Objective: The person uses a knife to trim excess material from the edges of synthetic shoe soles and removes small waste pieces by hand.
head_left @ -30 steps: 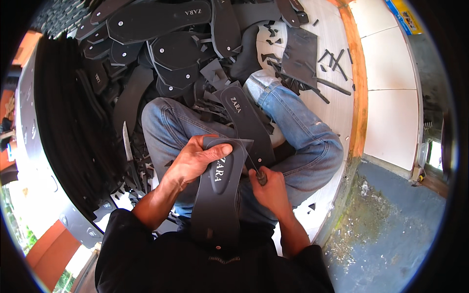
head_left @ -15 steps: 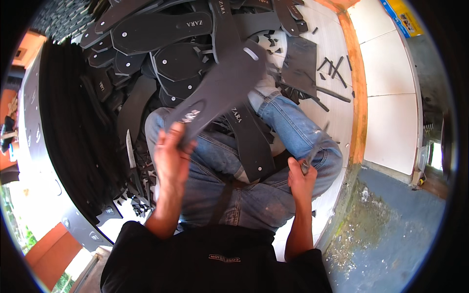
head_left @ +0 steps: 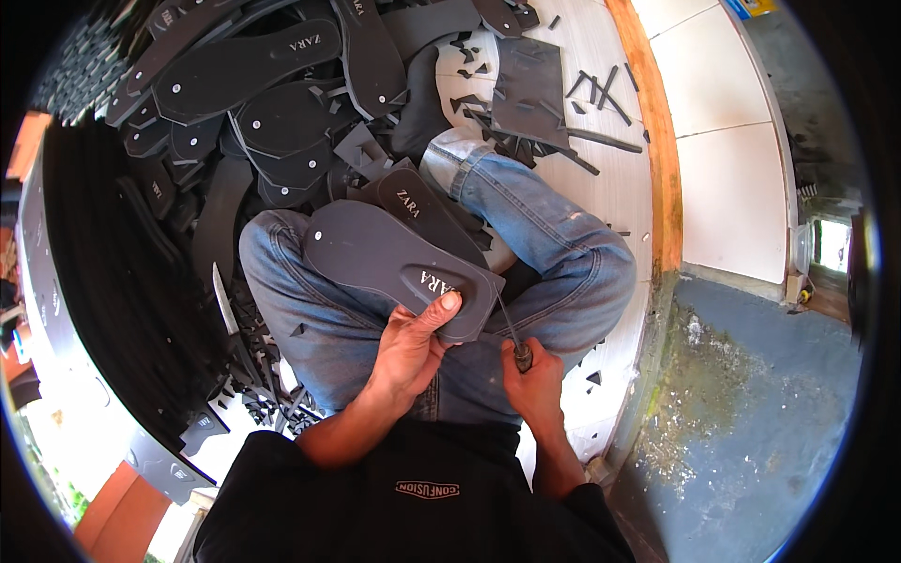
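My left hand [head_left: 404, 355] grips the heel end of a dark grey foam shoe sole [head_left: 366, 246], thumb on top over its pale lettering. The sole lies slantwise above my lap, its wide end toward my left knee. In my right hand [head_left: 535, 387] is a knife [head_left: 523, 357], fingers closed round its handle. Its thin blade points up and touches or nearly touches the sole's right edge, near a squared corner of foam. Partly covered by the held sole, another dark sole [head_left: 419, 208] lies between my legs.
Many dark soles [head_left: 246, 73] are heaped ahead. On the left stands a tall stack of black sheets [head_left: 99, 272], with a second knife [head_left: 225, 298] beside my knee. Foam strips [head_left: 605, 94] and a flat foam piece [head_left: 528, 89] lie by the wooden edging [head_left: 664, 188].
The sole has swung down and turned over my lap, its wide end now toward my left knee. My right hand has brought the knife left to the sole's edge. The view has shifted.
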A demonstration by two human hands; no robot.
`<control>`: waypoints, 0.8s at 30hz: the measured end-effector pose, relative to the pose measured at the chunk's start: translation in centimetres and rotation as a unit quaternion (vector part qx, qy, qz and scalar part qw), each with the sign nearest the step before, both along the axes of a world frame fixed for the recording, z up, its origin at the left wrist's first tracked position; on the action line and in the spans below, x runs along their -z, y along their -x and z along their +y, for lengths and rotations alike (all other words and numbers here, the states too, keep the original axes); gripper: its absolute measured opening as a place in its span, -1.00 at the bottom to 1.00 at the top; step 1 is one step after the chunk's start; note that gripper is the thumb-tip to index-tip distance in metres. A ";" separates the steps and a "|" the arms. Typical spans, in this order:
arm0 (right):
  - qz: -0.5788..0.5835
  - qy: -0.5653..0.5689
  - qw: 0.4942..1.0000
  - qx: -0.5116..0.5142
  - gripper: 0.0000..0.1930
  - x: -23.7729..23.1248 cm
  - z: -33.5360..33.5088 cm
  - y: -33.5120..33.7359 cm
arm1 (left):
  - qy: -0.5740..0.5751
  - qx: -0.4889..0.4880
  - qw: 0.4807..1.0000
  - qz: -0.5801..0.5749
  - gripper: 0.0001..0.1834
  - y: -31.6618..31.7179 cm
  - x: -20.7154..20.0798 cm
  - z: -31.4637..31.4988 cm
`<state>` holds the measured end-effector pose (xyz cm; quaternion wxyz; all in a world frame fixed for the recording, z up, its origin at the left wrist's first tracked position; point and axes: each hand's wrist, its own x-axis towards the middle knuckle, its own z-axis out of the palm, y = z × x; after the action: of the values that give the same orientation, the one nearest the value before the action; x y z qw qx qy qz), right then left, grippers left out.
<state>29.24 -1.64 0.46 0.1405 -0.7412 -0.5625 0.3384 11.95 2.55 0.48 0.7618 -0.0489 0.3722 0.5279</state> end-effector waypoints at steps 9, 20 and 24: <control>0.040 -0.090 0.974 -0.203 -0.79 1.0 4.8 2.4 | -0.015 0.010 0.999 0.030 -0.71 1.3 2.2 -3.4; 0.177 0.011 0.981 0.082 -0.66 2.7 3.9 0.5 | -0.295 0.028 0.876 0.381 -0.55 9.6 -5.1 12.7; 0.183 -0.023 0.980 0.080 -0.66 3.8 3.8 0.8 | -0.212 -0.012 0.807 0.550 -0.37 11.3 -1.5 17.5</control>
<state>28.46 2.18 -3.34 0.2846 -0.7059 -0.4734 0.4434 0.69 20.07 2.03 0.4142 0.4078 0.6076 0.5413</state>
